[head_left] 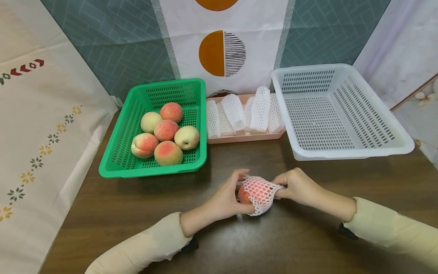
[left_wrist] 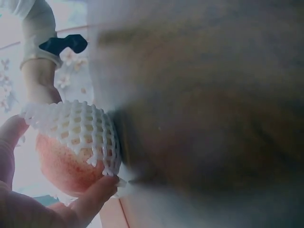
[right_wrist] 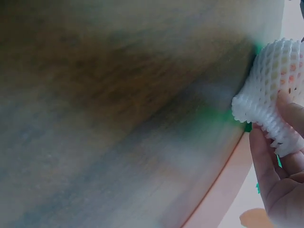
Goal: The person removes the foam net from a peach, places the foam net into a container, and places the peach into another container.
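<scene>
Over the table, my left hand (head_left: pixel 226 199) curls its thumb and fingers round a peach (head_left: pixel 243 196) and the open edge of a white foam net sleeve (head_left: pixel 261 192). The sleeve covers the peach's right part; red skin (left_wrist: pixel 66 166) shows bare on the left. My right hand (head_left: pixel 297 186) pinches the gathered right end of the sleeve between thumb and fingers. In the right wrist view, that narrow end of the sleeve (right_wrist: pixel 270 85) flares out past the fingertips.
A green basket (head_left: pixel 202 152) with several peaches stands at the left. Behind the hands, a pink tray (head_left: pixel 246 138) holds several foam sleeves (head_left: pixel 233 112). A white basket (head_left: pixel 356 153) is at the right, on the brown table (head_left: pixel 273 243). Patterned cloth (head_left: pixel 137 49) hangs behind.
</scene>
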The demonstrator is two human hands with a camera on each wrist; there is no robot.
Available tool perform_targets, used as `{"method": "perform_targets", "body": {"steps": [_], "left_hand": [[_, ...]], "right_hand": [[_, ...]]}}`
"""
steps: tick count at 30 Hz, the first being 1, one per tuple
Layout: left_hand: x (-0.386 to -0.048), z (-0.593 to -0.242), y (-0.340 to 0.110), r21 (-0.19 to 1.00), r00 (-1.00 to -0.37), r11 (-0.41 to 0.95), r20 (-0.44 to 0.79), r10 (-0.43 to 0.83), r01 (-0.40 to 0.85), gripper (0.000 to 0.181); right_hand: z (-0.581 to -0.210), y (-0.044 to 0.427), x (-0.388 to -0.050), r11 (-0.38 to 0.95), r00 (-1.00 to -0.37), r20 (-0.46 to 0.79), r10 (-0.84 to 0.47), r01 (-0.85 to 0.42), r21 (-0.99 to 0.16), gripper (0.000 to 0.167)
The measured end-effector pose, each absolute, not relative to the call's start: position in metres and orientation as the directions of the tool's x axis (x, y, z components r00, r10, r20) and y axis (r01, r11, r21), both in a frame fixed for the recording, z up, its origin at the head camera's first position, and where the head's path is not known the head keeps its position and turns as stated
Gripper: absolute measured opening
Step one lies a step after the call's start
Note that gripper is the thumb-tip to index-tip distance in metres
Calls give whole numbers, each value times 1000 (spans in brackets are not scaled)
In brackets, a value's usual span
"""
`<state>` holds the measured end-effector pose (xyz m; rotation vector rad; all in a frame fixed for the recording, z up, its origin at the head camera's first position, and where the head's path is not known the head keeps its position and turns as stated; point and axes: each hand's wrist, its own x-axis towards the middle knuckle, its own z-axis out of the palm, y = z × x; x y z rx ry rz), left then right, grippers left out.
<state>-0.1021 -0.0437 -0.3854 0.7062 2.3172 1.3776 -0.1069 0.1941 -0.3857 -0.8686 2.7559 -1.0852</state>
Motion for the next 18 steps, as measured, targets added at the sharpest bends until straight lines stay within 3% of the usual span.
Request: {"method": "perform_targets", "body": {"steps": [7, 14, 18], "left_hand": [[-101, -382, -38, 857, -837, 458, -59, 545, 237, 75], [-102, -380, -37, 861, -838, 451, -55, 542, 236, 67], [-103, -381, -38, 868, -834, 440, -57, 549, 230, 67]], "right_hand": [[-389, 201, -105, 568, -828, 157, -538, -494, -658, 24], [-389, 207, -102, 636, -822, 92, -562, -501, -587, 23], [-385, 203, -97, 675, -829, 34, -559, -477, -563, 56]]}}
